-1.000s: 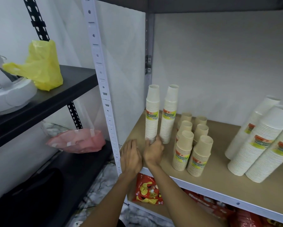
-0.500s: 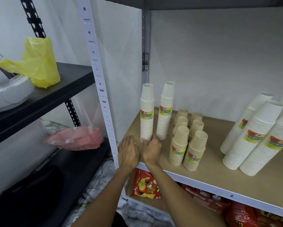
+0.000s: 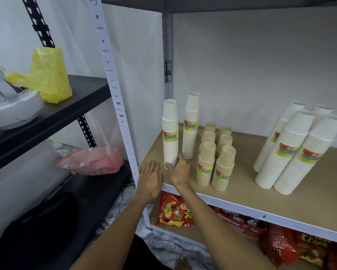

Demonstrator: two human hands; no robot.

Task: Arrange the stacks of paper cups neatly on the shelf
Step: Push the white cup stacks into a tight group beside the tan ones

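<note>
Curling round the foot of the near white stack, your right fingers grip it low, and the right hand sits just inside the front lip of the shelf. Left hand lies flat beside it, fingers straight, holding nothing.

What's changed over the last second? Very little in the hands: same grip, same flat palm. The stack's foot looks a touch nearer the front edge than its neighbour, the second tall stack, but your head moved too, so don't take that as certain. It stands upright, apart from its neighbour, at the shelf's left end. My read: you're squaring this one up, and it's close to settled.

The short tan stacks sit in two tidy rows. The leaning white stacks to the right look like the job still waiting.

Hard to see: your fingers cover the stack's bottom rim, so contact with the board is hidden. The rearmost leaning stacks are half masked, and the snack bags below are cut off.
</note>
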